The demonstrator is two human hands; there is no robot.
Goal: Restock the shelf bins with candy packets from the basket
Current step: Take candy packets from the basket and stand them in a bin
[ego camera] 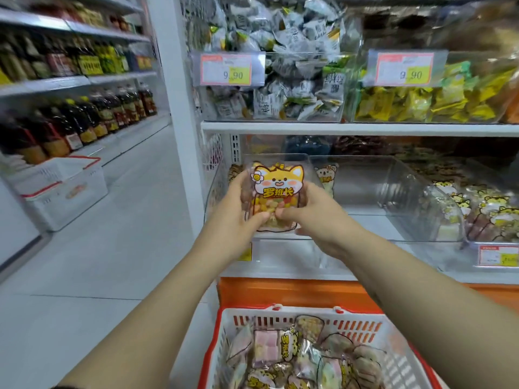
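Candy packet (276, 192): a person is holding one upright, cartoon fox face outward, at the open front of the clear bin (393, 178) on the lower shelf.
Left hand (238, 211): it is gripping the packet's left edge, the fingers (238, 178) curling round behind and the thumb pressing on the front low down.
Right hand (311, 217): it is gripping the right edge the same way, its thumb nearly meeting the other thumb.
Packet's place: it is sitting squarely between the two sets of fingers, just above the bin's front lip. I cannot tell whether its bottom edge is touching the bin floor.
Beyond the fingertips: a second packet (325, 175) of the same kind is standing near the back of the bin, and most of the bin floor to the right of the right fingers is showing bare.
Below the wrists: the basket (280, 318) is sitting well under both forearms, holding a heap of packets.
Right of the right fingers: the neighbouring bin (449, 209) is looking well stocked with similar packets.
Progress: to my eye the job is only getting started, with very little shelved in this bin.
Remaining: this packet is waiting to be set down and let go, and the heap in the basket is waiting to follow.
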